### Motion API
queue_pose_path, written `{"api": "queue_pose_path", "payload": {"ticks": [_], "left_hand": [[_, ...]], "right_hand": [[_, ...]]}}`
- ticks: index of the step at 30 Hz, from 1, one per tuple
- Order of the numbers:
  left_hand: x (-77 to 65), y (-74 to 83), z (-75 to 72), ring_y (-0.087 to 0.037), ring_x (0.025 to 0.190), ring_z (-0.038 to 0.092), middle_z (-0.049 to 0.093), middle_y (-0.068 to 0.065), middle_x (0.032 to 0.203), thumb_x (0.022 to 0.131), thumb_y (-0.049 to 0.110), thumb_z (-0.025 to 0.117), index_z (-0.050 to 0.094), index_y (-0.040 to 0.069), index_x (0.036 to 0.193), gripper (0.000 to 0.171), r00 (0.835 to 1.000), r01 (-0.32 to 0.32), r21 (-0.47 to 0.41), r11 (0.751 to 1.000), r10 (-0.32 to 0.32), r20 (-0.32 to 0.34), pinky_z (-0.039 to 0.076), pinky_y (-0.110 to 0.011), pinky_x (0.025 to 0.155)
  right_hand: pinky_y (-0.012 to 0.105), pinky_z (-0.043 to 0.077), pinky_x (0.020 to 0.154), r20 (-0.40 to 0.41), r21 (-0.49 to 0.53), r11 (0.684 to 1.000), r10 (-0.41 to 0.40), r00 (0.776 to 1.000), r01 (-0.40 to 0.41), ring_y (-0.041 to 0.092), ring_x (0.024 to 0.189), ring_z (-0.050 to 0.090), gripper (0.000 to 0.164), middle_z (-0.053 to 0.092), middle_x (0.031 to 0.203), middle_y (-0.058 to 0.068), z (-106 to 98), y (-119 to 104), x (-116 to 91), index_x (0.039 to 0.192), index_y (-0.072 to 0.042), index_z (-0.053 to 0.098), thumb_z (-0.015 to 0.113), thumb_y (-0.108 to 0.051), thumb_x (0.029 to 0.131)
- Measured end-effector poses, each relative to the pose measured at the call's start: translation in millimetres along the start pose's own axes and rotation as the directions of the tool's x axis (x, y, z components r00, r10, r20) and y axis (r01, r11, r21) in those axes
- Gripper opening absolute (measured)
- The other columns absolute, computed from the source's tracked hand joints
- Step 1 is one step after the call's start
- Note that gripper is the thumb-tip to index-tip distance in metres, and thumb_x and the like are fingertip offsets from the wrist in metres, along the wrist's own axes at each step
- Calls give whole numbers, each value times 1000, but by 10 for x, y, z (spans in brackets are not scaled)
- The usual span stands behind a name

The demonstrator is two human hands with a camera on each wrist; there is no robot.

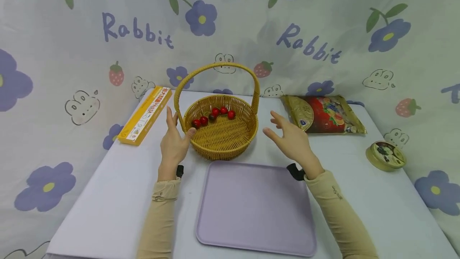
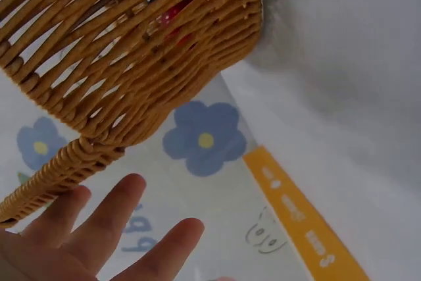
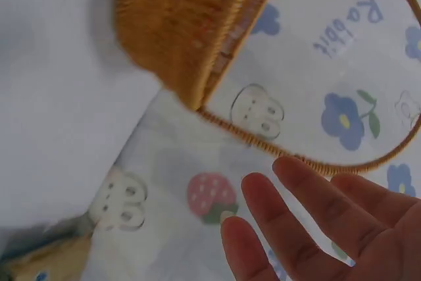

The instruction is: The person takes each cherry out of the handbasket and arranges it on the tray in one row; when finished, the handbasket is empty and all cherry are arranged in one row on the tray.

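Note:
A woven wicker basket with a tall arched handle stands at the back middle of the table. Several small red fruits, like cherries, lie in a row inside it. My left hand is at the basket's left side, fingers spread, thumb near the rim; in the left wrist view its fingers are close to the handle's base. To the right of the basket, my right hand is raised with extended fingers, apart from the basket and holding nothing.
A purple tray lies in front of the basket. An orange pasta box is at the back left. On the right are a red and gold bag and a round gold tin. A patterned cloth hangs behind.

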State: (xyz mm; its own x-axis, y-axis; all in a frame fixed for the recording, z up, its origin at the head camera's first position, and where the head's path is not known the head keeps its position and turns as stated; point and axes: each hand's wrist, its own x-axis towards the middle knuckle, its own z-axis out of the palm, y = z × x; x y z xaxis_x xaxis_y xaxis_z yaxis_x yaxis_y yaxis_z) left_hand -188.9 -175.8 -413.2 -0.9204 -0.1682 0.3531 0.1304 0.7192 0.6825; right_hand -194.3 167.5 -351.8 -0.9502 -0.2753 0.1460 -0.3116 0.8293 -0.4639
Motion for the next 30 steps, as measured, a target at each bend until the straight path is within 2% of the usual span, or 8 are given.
{"api": "queue_pose_path", "payload": {"ticks": [2, 5, 9, 14, 17, 20, 25, 30], "left_hand": [[51, -13, 42, -48, 94, 65, 32, -16, 157, 80, 87, 24, -9, 19, 156, 107, 997, 53, -13, 999, -52, 49, 51, -54, 66], [125, -22, 92, -51, 113, 58, 41, -24, 149, 84, 82, 28, -2, 17, 157, 103, 989, 110, -24, 994, -108, 100, 48, -64, 81], [176, -41, 142, -49, 98, 63, 51, -28, 138, 89, 76, 34, 9, 15, 156, 94, 979, 175, -51, 983, -168, 116, 50, -61, 76], [182, -82, 190, -48, 105, 63, 47, -22, 145, 93, 65, 44, 16, 17, 155, 84, 964, 238, -80, 968, -225, 144, 50, -61, 80], [181, -117, 201, -48, 107, 62, 52, -26, 138, 92, 64, 48, 20, 15, 153, 84, 955, 252, -57, 966, -238, 178, 50, -60, 83], [186, -148, 193, -47, 106, 63, 56, -28, 131, 90, 64, 53, 23, 13, 152, 86, 946, 251, -14, 968, -243, 214, 51, -60, 84], [191, -179, 160, -47, 100, 65, 60, -30, 125, 86, 57, 64, 27, 15, 150, 85, 946, 239, 39, 970, -242, 216, 52, -59, 80], [192, -195, 139, -48, 103, 64, 60, -30, 126, 83, 51, 71, 26, 16, 151, 88, 946, 233, 53, 971, -239, 216, 52, -59, 82]], "right_hand": [[52, 50, 87, 29, 53, 999, 8, 1000, -10, 27, 121, 60, 76, 58, 140, 3, 26, -107, 206, 153, -23, 29, 38, -68, 94], [50, 49, 92, 65, 113, 993, 24, 998, -31, 28, 120, 60, 75, 60, 136, 5, 97, -258, 503, 152, -22, 31, 38, -69, 93], [49, 49, 94, 110, 166, 985, 35, 993, -53, 29, 117, 62, 71, 64, 130, 10, 246, -465, 831, 149, -20, 39, 41, -65, 94], [49, 47, 100, 191, 207, 976, 30, 981, -70, 29, 122, 59, 72, 60, 136, 10, 461, -614, 1140, 147, -17, 42, 40, -66, 94], [47, 48, 99, 230, 242, 967, 25, 973, -82, 28, 120, 59, 66, 59, 136, 9, 601, -659, 1296, 142, -14, 49, 43, -61, 96], [47, 50, 96, 303, 328, 937, 17, 953, -121, 31, 115, 62, 53, 63, 130, 10, 744, -709, 1435, 133, -11, 58, 50, -49, 97], [45, 52, 91, 459, 428, 876, 1, 889, -222, 33, 108, 66, 37, 70, 117, 13, 1013, -818, 1595, 126, -8, 65, 56, -30, 98], [42, 54, 90, 515, 501, 794, 46, 856, -344, 35, 106, 67, 31, 70, 115, 19, 1250, -927, 1660, 123, -2, 66, 59, -17, 97]]}}
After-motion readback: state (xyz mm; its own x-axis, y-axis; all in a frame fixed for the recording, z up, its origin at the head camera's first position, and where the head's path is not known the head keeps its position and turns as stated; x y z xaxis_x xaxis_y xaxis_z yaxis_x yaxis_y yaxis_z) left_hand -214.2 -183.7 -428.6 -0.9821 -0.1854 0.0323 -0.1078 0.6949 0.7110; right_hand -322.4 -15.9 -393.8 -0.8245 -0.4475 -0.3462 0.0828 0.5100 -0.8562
